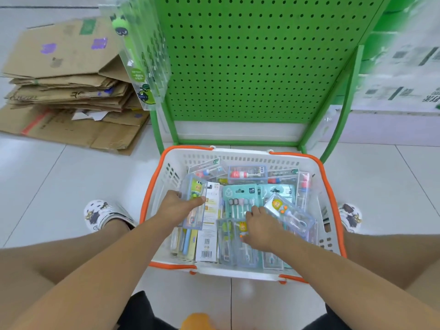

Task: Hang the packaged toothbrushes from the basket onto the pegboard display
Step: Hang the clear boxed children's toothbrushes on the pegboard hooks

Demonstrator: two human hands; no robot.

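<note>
In basket [238, 156], left hand [177, 206] gripping frog toothbrush pkg [194, 201], right hand [260, 226] open on packs.

Both hands in basket [240, 156]: left hand [177, 206] grips frog toothbrush pack [194, 198]; right hand [259, 228] on packs.

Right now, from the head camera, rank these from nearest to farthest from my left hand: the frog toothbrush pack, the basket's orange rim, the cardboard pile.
1. Frog toothbrush pack: in the left hand.
2. Orange rim: just left.
3. Cardboard pile: far upper left.
</note>
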